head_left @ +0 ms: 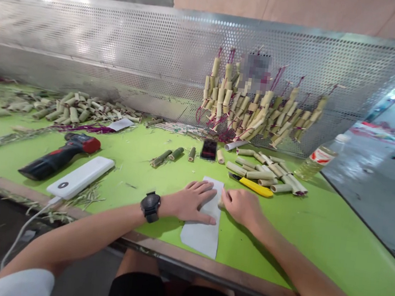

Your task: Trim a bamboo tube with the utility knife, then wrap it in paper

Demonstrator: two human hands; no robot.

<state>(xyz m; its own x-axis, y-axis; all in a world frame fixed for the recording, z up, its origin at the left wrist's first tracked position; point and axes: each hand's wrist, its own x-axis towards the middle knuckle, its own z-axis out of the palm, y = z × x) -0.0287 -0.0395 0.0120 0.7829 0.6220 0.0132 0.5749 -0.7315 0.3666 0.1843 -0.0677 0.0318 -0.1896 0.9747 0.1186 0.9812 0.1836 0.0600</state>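
Observation:
My left hand (200,200), with a black watch (150,206) on the wrist, lies flat with fingers spread on a white sheet of paper (201,241). At the sheet's right edge, my right hand (242,206) is closed around a short bamboo piece (221,204), mostly hidden by the fingers. Beyond the right hand lies a yellow utility knife (255,187), its blade end toward the left. Three loose bamboo pieces, among them a greenish one (176,153), rest past the left hand.
A cordless drill (63,154) and a white power bank (82,177) with a cable lie left. Bamboo heaps (75,108) sit at the back left. Strung bamboo pieces (248,111) hang on a perforated metal panel (142,32). A bottle (321,157) stands right.

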